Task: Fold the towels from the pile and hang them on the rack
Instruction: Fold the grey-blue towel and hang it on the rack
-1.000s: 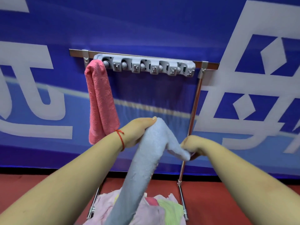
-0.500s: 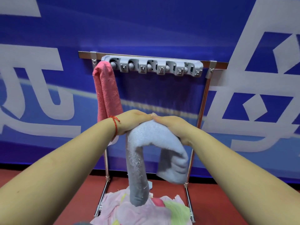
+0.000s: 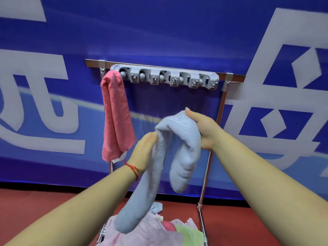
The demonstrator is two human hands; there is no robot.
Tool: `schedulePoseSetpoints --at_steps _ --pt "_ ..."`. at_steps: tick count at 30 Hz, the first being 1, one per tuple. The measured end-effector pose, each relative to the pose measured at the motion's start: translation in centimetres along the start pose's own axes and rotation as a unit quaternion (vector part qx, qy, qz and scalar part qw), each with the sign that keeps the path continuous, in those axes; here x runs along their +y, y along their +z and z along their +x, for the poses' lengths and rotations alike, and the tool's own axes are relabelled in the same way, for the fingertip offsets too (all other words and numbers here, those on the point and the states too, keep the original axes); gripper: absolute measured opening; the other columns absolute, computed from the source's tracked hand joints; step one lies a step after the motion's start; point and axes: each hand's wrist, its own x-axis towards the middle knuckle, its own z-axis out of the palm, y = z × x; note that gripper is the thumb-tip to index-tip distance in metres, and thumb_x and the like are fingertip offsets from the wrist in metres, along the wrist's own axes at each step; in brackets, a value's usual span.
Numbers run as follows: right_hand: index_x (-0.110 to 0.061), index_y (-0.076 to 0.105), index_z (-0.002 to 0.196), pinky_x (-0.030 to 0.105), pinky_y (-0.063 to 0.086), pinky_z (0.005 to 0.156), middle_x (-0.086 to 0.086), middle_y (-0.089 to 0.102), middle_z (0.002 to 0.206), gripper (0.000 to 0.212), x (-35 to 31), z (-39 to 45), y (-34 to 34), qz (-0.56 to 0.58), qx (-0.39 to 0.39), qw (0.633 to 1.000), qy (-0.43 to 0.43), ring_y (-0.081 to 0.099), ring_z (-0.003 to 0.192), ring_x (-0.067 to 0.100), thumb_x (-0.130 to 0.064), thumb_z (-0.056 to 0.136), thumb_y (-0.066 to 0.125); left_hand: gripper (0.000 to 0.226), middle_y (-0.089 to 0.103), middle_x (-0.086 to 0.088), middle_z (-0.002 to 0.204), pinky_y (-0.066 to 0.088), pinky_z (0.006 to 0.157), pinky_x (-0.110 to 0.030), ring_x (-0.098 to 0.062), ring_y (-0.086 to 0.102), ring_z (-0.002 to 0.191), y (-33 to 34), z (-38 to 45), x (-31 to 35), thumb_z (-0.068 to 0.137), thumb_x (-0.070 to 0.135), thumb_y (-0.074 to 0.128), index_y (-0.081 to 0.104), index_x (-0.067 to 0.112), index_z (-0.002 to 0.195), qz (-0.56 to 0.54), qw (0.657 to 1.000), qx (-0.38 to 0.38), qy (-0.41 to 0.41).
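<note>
Half a second ago both hands met on top of the blue towel (image 3: 179, 139), pressed close over its fold. Now they have drawn apart: the right hand (image 3: 204, 128) has risen toward the rack (image 3: 165, 77), while the left hand (image 3: 143, 150) has dropped lower on the near side. The towel hangs doubled between them, one end long, one short, so the fold looks done and hanging comes next. Each grip is closed on the cloth, the right with thumb on top, the left curled round the longer strand. The pink towel (image 3: 115, 118) already hangs at the rack's left end; the pile (image 3: 159, 229) lies below.
</note>
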Motion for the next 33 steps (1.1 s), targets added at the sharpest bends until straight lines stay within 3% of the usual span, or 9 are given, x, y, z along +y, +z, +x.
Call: schedulePoseSetpoints --at_steps 4,9,14,20,22,25,28,31,33 --pt "-0.005 0.06 0.082 0.018 0.051 0.048 0.003 0.065 0.057 0.039 -0.4 -0.2 0.0 0.014 0.01 1.0 0.009 0.064 0.051 0.012 -0.038 0.096 0.044 0.059 0.066 0.01 0.101 0.048 0.085 -0.024 -0.002 0.061 0.093 2.2 -1.7 -0.1 0.07 0.048 0.058 0.048 0.023 0.122 -0.061 0.997 0.04 -0.019" --pt "-0.002 0.062 0.077 0.019 0.051 0.047 0.005 0.064 0.056 0.045 -0.1 -0.5 0.4 0.056 -0.009 0.998 0.024 0.064 0.05 0.014 -0.038 0.097 0.042 0.037 0.063 0.017 0.088 0.049 0.074 -0.026 -0.001 0.06 0.083 4.1 -0.5 1.3 0.073 0.032 0.073 0.052 0.029 0.104 -0.034 0.985 0.13 -0.104" --pt "0.001 0.065 0.089 0.025 0.057 0.061 0.01 0.07 0.073 0.048 -0.7 -0.8 -0.4 0.094 -0.004 0.996 -0.002 0.069 0.063 0.017 -0.039 0.097 0.041 0.02 0.057 0.02 0.08 0.039 0.062 -0.014 -0.006 0.055 0.077 4.4 0.1 2.9 0.088 0.015 0.052 0.054 0.035 0.091 -0.014 0.977 0.192 -0.091" --pt "-0.002 0.067 0.09 0.03 0.052 0.063 0.009 0.072 0.071 0.035 0.0 -1.1 -3.4 -0.071 0.101 0.991 0.043 0.068 0.06 0.017 -0.032 0.095 0.05 0.055 0.067 0.001 0.114 0.037 0.084 -0.017 -0.017 0.059 0.106 0.6 2.0 3.6 0.07 0.025 0.033 0.065 0.02 0.114 0.128 0.982 0.139 -0.018" --pt "-0.003 0.067 0.095 0.028 0.049 0.063 0.007 0.072 0.071 0.032 1.5 -1.0 -3.7 -0.192 0.154 0.966 0.076 0.067 0.064 0.019 -0.032 0.093 0.054 0.057 0.068 -0.004 0.114 0.04 0.087 -0.021 -0.023 0.06 0.109 -0.2 3.0 4.9 0.067 0.026 0.032 0.067 0.019 0.111 0.197 0.976 0.094 0.005" --pt "-0.003 0.064 0.109 0.03 0.045 0.078 0.006 0.068 0.097 0.042 3.7 -0.6 -3.2 -0.367 0.189 0.906 0.095 0.062 0.09 0.023 -0.04 0.091 0.055 0.048 0.069 -0.01 0.108 0.047 0.09 -0.034 -0.029 0.061 0.105 -0.5 4.0 6.8 0.071 0.022 0.038 0.068 0.017 0.108 0.274 0.961 0.026 0.008" --pt "-0.02 0.059 0.109 0.037 0.042 0.098 -0.002 0.058 0.114 0.033 4.5 -0.3 -1.4 -0.392 0.149 0.908 0.023 0.054 0.109 0.018 -0.037 0.081 0.054 0.039 0.068 -0.009 0.11 0.047 0.086 -0.035 -0.029 0.06 0.105 -0.6 4.8 7.7 0.08 0.008 0.044 0.064 0.018 0.112 0.347 0.937 0.001 0.032" --pt "-0.031 0.044 0.127 0.027 0.039 0.096 -0.012 0.049 0.131 0.058 5.0 0.2 0.8 -0.312 0.086 0.944 -0.069 0.046 0.121 0.009 -0.031 0.072 0.059 0.038 0.066 -0.011 0.113 0.047 0.085 -0.037 -0.031 0.059 0.105 -0.5 5.2 8.4 0.082 0.009 0.044 0.059 0.017 0.117 0.422 0.905 -0.022 0.054" --pt "-0.03 0.025 0.145 0.022 0.034 0.096 -0.015 0.037 0.139 0.073 5.3 0.3 2.3 -0.352 0.109 0.917 -0.156 0.036 0.129 0.004 -0.021 0.082 0.061 0.032 0.065 -0.01 0.111 0.046 0.083 -0.037 -0.031 0.059 0.103 -0.4 5.3 8.8 0.086 0.017 0.045 0.057 0.014 0.116 0.474 0.877 -0.033 0.067"
